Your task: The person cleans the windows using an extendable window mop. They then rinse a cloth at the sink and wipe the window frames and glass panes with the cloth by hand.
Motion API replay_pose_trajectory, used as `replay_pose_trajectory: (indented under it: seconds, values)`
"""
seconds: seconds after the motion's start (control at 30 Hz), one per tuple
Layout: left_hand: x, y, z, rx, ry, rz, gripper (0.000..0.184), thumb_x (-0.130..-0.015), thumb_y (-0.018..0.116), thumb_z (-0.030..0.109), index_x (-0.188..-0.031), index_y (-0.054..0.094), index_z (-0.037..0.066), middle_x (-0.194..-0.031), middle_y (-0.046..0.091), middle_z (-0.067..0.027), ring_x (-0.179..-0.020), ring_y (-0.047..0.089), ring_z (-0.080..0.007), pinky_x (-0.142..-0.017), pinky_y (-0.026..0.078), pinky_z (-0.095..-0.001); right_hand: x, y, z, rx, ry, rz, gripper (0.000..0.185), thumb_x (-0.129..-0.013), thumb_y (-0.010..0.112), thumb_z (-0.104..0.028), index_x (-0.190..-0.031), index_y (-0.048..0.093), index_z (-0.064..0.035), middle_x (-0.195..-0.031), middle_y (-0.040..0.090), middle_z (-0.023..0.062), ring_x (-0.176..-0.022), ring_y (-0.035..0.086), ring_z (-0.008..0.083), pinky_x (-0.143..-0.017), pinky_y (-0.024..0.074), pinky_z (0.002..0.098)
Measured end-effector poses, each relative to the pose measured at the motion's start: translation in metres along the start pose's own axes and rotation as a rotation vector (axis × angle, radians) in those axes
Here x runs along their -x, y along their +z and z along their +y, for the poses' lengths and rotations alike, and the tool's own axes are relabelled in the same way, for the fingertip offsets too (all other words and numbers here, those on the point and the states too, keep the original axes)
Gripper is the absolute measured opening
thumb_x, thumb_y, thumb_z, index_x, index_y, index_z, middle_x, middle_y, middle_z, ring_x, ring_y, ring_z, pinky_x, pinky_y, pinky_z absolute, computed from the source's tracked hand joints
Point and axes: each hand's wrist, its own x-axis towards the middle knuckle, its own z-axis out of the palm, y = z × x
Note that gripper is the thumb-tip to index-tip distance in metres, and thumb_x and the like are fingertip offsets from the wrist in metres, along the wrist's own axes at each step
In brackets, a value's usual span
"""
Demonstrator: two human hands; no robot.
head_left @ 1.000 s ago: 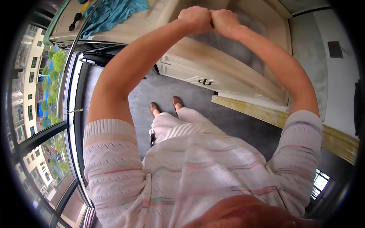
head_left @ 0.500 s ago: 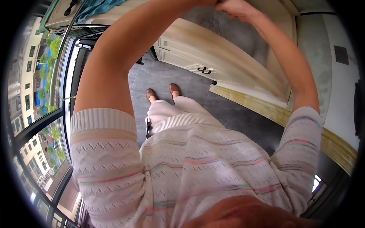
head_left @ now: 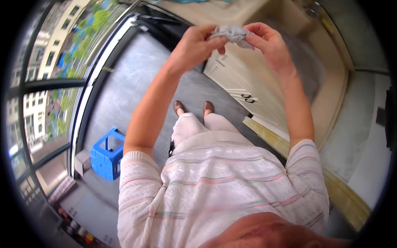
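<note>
In front of me, above the cabinet edge, I hold a crumpled pale grey, shiny piece of what looks like thin plastic, stretched between both hands. My left hand pinches its left end, fingers closed around it. Its right end sits between the thumb and fingers of my right hand. Whether the crumpled piece is a bag or a sheet, I cannot tell. Behind my right hand is a large beige basin with a grey bottom.
A cream cabinet with dark handles stands below the basin. On the floor at left is a blue plastic stool, beside tall windows. A metal fitting shows at the basin's far corner. A yellowish stone-like ledge runs at right.
My hands have come down and apart from the top edge of the view, bringing the crumpled plastic into sight. The view has turned, and the blue stool now shows.
</note>
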Motion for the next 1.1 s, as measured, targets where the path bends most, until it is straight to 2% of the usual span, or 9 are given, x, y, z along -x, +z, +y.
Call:
replay_pose_trajectory:
  seconds: [0.23, 0.4, 0.47, 0.57, 0.67, 0.77, 0.87, 0.93, 1.1]
  values:
    - [0.112, -0.074, -0.012, -0.082, -0.003, 0.428, 0.017, -0.088, 0.056, 0.013, -0.097, 0.063, 0.0, -0.065, 0.055, 0.0001, -0.054, 0.049, -0.0039, -0.043, 0.033, -0.0173, -0.032, 0.097, 0.021, -0.237, 0.067, -0.093, 0.009, -0.082, 0.064, -0.009, -0.087, 0.059, -0.0039, -0.081, 0.061, 0.0023, -0.07, 0.054, 0.0068, -0.057, 0.0438, 0.019]
    - [0.195, -0.137, -0.008, -0.09, 0.09, 0.492, 0.015, -0.088, 0.058, 0.013, -0.093, 0.063, 0.0, -0.068, 0.056, 0.0007, -0.055, 0.049, -0.0041, -0.045, 0.036, -0.0168, -0.043, 0.226, 0.035, 0.146, -0.14, -0.432, 0.037, -0.079, 0.064, -0.008, -0.114, 0.053, -0.0091, -0.108, 0.058, 0.0008, -0.096, 0.053, 0.0114, -0.069, 0.0453, 0.023]
    - [0.225, -0.161, -0.009, -0.037, 0.099, 0.45, 0.015, -0.088, 0.059, 0.014, -0.092, 0.064, 0.0, -0.068, 0.056, 0.001, -0.055, 0.049, -0.0036, -0.046, 0.036, -0.0167, -0.046, 0.292, 0.029, 0.33, -0.213, -0.513, 0.035, -0.079, 0.065, -0.01, -0.112, 0.056, -0.0092, -0.104, 0.061, 0.0006, -0.092, 0.055, 0.013, -0.072, 0.0455, 0.0246]
    - [0.287, -0.208, 0.01, 0.05, 0.187, 0.538, 0.016, -0.087, 0.06, 0.016, -0.093, 0.064, 0.002, -0.067, 0.055, 0.0012, -0.053, 0.047, -0.0028, -0.042, 0.033, -0.0151, -0.062, 0.374, 0.069, 0.314, -0.049, -0.871, 0.027, -0.081, 0.065, -0.014, -0.106, 0.06, -0.0066, -0.096, 0.063, 0.0016, -0.085, 0.057, 0.0142, -0.072, 0.0458, 0.0263]
    - [0.348, -0.264, 0.0, 0.08, 0.238, 0.616, 0.021, -0.087, 0.06, 0.02, -0.101, 0.063, 0.004, -0.069, 0.058, -0.0003, -0.055, 0.05, -0.0037, -0.043, 0.034, -0.0154, -0.062, 0.443, 0.072, 0.132, 0.064, -0.966, 0.021, -0.087, 0.06, -0.015, -0.102, 0.06, -0.0014, -0.088, 0.063, 0.0028, -0.083, 0.057, 0.0111, -0.076, 0.0457, 0.0256]
    - [0.401, -0.309, -0.028, -0.126, 0.251, 1.038, 0.04, -0.084, 0.063, 0.028, -0.117, 0.056, 0.007, -0.088, 0.065, -0.0063, -0.074, 0.056, -0.0077, -0.065, 0.043, -0.0221, -0.069, 0.5, 0.068, 0.048, 0.184, -0.944, 0.036, -0.092, 0.05, -0.034, -0.102, 0.059, -0.0001, -0.086, 0.062, 0.003, -0.082, 0.057, 0.0099, -0.075, 0.0456, 0.024]
    - [0.451, -0.333, -0.06, 0.05, -0.079, 1.066, 0.04, -0.083, 0.065, 0.028, -0.115, 0.057, 0.005, -0.09, 0.064, -0.0049, -0.077, 0.057, -0.0092, -0.068, 0.043, -0.0229, -0.083, 0.555, 0.081, 0.051, 0.192, -0.994, 0.047, -0.092, 0.045, -0.044, -0.107, 0.056, -0.0008, -0.091, 0.062, 0.006, -0.082, 0.059, 0.0118, -0.07, 0.049, 0.0249]
    - [0.461, -0.33, -0.077, 0.107, -0.063, 0.885, 0.038, -0.083, 0.065, 0.026, -0.112, 0.059, 0.002, -0.091, 0.064, -0.0043, -0.081, 0.058, -0.0101, -0.071, 0.044, -0.0234, -0.087, 0.589, 0.09, 0.002, 0.197, -0.994, 0.045, -0.092, 0.045, -0.043, -0.108, 0.055, -0.0026, -0.094, 0.061, 0.0073, -0.082, 0.06, 0.0139, -0.066, 0.0519, 0.0259]
    - [0.51, -0.377, -0.103, 0.435, 0.226, 1.39, 0.022, -0.08, 0.062, 0.009, -0.1, 0.061, 0.0, -0.084, 0.064, -0.0055, -0.067, 0.062, -0.0128, -0.054, 0.052, -0.0246, -0.135, 0.638, 0.079, -0.18, 0.269, -0.856, 0.039, -0.094, 0.044, -0.032, -0.112, 0.05, 0.0018, -0.101, 0.059, 0.0129, -0.087, 0.061, 0.02, -0.071, 0.0556, 0.0344]
